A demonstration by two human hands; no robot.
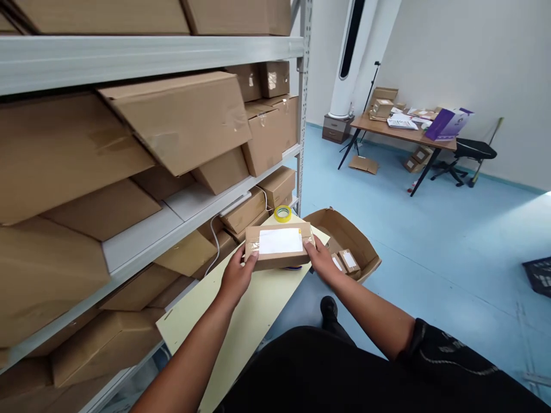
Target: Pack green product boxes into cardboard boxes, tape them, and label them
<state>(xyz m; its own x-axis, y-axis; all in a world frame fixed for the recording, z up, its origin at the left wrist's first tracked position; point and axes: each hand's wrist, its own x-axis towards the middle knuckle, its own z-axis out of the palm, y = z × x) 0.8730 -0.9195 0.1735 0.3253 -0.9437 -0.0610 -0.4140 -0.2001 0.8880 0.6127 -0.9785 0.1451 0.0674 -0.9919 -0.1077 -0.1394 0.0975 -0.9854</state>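
A small brown cardboard box (pixel 279 262) with a white label (pixel 280 241) on top is held level between both hands. My left hand (pixel 238 274) grips its left end, thumb on the top edge. At the right end, my right hand (pixel 321 258) is closed round the corner, its thumb near the clear tape. Beneath the box lies a pale yellow board (pixel 241 321). A yellow roll of tape (pixel 283 214) rests on the board's far end, just beyond the box. Something dark blue, mostly hidden, shows under the box.
On the floor at right, a large open carton (pixel 359 238) holds labelled small boxes (pixel 349 261). Metal shelving (pixel 163 226) packed with cardboard boxes (pixel 185 120) runs along the left. Farther off stand a wooden table (pixel 387 129), a purple bag (pixel 448 124) and a black chair (pixel 476 149).
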